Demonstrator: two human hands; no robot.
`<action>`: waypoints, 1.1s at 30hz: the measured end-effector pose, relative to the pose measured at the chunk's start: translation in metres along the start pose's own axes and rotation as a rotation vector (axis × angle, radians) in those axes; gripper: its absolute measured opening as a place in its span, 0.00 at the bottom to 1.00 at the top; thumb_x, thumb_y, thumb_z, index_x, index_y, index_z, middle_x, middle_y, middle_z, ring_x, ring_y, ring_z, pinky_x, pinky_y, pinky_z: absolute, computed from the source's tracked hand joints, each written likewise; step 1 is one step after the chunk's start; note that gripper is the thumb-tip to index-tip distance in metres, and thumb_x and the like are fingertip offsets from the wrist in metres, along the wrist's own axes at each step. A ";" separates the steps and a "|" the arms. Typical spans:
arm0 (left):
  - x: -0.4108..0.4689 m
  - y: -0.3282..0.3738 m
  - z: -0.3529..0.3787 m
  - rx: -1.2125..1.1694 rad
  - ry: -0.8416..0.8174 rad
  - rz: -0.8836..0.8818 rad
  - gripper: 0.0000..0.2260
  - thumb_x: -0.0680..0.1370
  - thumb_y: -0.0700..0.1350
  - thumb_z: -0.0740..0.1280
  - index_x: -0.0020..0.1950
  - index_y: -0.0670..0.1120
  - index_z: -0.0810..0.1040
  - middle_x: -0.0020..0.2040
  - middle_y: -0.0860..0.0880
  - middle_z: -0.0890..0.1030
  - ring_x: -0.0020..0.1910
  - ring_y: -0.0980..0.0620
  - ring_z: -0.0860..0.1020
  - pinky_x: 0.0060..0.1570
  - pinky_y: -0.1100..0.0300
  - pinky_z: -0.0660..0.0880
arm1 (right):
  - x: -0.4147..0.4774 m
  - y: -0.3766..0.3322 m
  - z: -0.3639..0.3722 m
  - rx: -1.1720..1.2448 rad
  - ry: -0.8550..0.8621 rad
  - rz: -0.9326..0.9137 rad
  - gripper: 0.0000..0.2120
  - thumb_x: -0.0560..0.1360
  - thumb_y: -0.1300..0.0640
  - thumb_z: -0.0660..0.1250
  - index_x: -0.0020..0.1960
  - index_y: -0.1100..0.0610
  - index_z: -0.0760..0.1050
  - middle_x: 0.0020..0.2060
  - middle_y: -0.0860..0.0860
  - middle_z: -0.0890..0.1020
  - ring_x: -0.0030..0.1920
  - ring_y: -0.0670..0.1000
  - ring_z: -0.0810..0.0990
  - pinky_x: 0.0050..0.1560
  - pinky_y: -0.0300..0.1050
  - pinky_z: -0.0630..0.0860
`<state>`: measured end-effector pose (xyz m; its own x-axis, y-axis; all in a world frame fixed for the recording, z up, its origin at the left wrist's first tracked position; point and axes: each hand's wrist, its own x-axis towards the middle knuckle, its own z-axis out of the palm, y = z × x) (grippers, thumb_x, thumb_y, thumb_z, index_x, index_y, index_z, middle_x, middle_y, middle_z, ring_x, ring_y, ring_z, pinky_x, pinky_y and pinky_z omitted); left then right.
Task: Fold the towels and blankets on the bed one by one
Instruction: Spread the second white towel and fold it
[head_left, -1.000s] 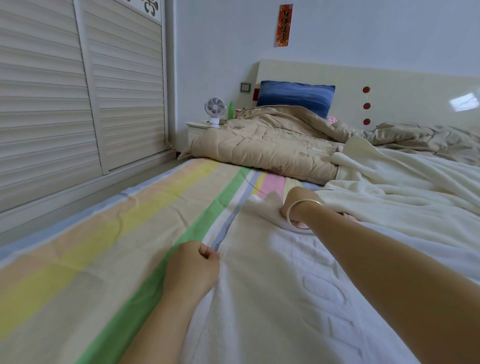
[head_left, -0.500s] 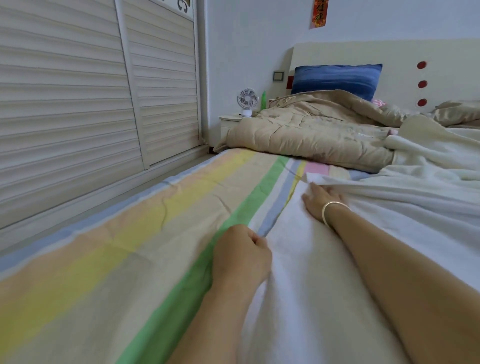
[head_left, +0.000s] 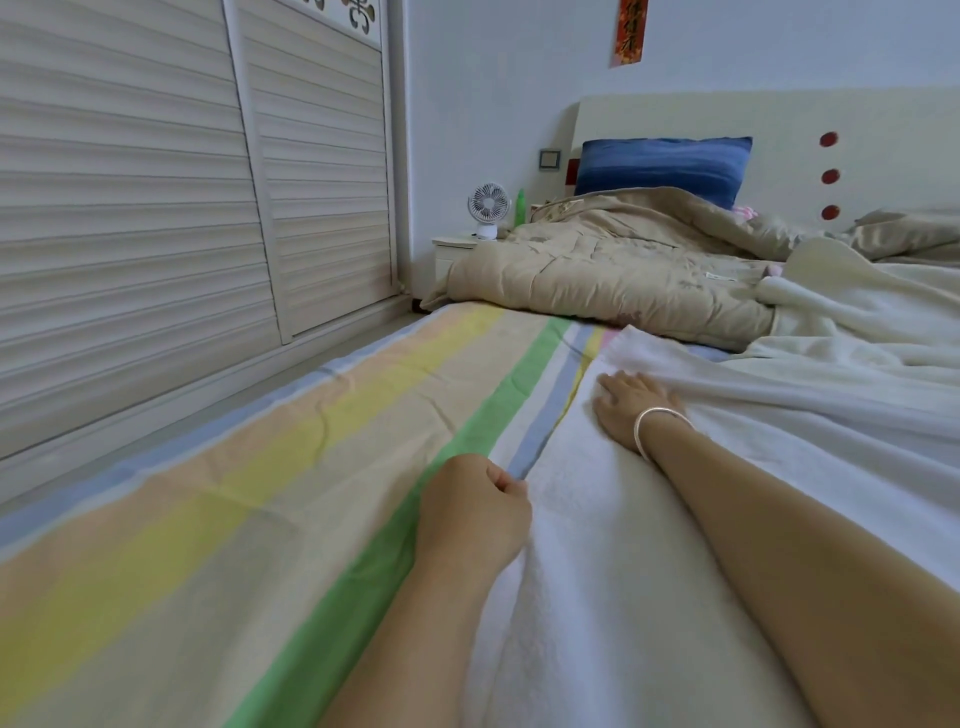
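A white towel (head_left: 613, 545) lies spread over the striped bed sheet (head_left: 260, 467). My left hand (head_left: 475, 506) is curled at the towel's near left edge and grips that edge. My right hand (head_left: 631, 402), with a silver bangle on the wrist, lies flat with straight fingers on the towel near its far left corner. A cream blanket (head_left: 857, 322) is bunched at the right, beyond the towel. A beige quilt (head_left: 613, 265) lies crumpled further up the bed.
A blue pillow (head_left: 662, 166) leans on the headboard (head_left: 779, 119). A small white fan (head_left: 488, 208) and a green bottle (head_left: 520, 207) stand on the bedside table (head_left: 452, 247). White louvred wardrobe doors (head_left: 156, 182) run along the left.
My right hand has let go of the towel's far corner and now lies flat on it, fingers straight. The towel's far edge has been laid down. My left hand keeps its grip.
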<state>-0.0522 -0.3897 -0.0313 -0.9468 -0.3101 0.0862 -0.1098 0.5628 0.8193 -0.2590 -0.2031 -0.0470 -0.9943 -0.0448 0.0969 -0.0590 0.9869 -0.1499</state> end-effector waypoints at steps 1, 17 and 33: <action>0.001 -0.001 0.000 -0.010 -0.001 -0.006 0.10 0.77 0.45 0.67 0.35 0.47 0.76 0.31 0.51 0.76 0.33 0.47 0.74 0.34 0.62 0.69 | -0.004 -0.001 -0.002 0.034 0.042 0.010 0.27 0.81 0.46 0.48 0.78 0.50 0.51 0.78 0.49 0.52 0.78 0.52 0.48 0.75 0.58 0.49; -0.110 -0.001 -0.102 -0.477 -0.612 -0.481 0.15 0.84 0.51 0.55 0.49 0.44 0.76 0.43 0.48 0.80 0.39 0.53 0.77 0.36 0.63 0.75 | -0.413 -0.098 -0.064 -0.102 -0.284 -0.229 0.48 0.61 0.32 0.19 0.78 0.49 0.35 0.77 0.52 0.36 0.76 0.56 0.33 0.72 0.63 0.31; -0.296 -0.023 -0.203 0.066 -0.325 -0.205 0.13 0.74 0.55 0.71 0.36 0.48 0.77 0.33 0.52 0.75 0.37 0.51 0.76 0.41 0.59 0.72 | -0.598 -0.126 -0.100 0.157 -0.085 -0.416 0.43 0.65 0.32 0.41 0.72 0.52 0.65 0.71 0.54 0.68 0.72 0.56 0.65 0.70 0.51 0.63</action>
<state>0.2921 -0.4663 0.0388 -0.9486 -0.1679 -0.2683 -0.3156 0.5661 0.7615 0.3518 -0.2855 0.0126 -0.8868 -0.4512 0.1005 -0.4610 0.8475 -0.2629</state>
